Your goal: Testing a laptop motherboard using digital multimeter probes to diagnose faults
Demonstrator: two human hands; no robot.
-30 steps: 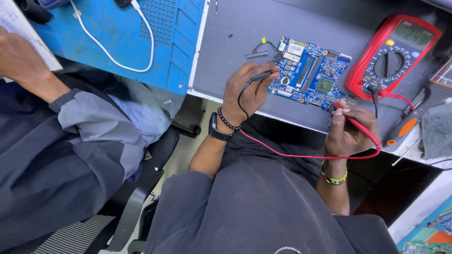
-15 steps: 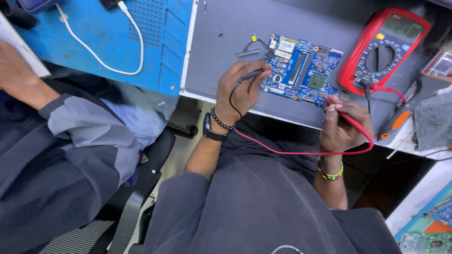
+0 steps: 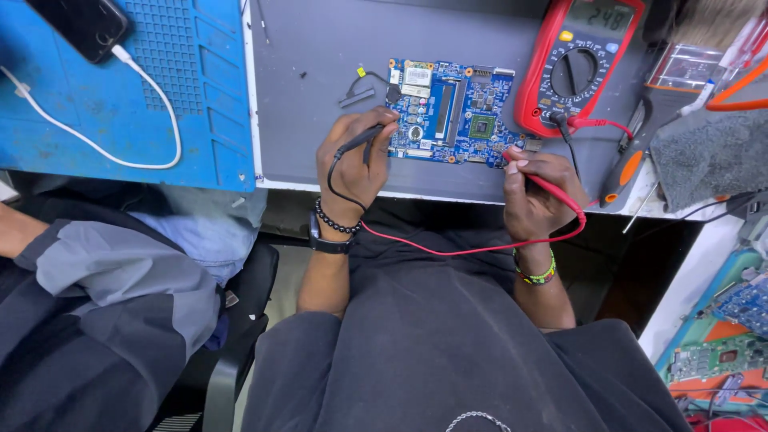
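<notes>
A grey bench [image 3: 320,64] fills the upper middle of the view, with a blue work mat [image 3: 120,104] lying beside it on the left. On that mat a dark phone [image 3: 80,28] sits at the top edge, and a white cable [image 3: 160,104] curls away from it across the blue surface. A second person in a grey and dark jacket [image 3: 88,320] sits at the lower left, well apart from the work.

At the upper right of the bench a red multimeter [image 3: 580,64] lies flat, its round dial facing up and its screen lit. Just beside it to the left, flat on the bench, lies the blue circuit board [image 3: 448,112], a rectangle crowded with small parts and a dark square chip. An orange-handled screwdriver [image 3: 628,172] lies to the right, near the bench edge.

The left hand [image 3: 356,164] is closed around a black probe [image 3: 360,142], whose tip meets the left edge of the circuit board; this wrist carries a dark watch and a bead bracelet. The right hand [image 3: 536,196] is closed around a red probe [image 3: 544,184], its tip pointing at the lower right corner of the board; whether it touches there is too small to tell. A red lead [image 3: 464,250] loops between the two wrists across the person's dark shirt, below the bench edge. A coloured bead band circles the right wrist.
</notes>
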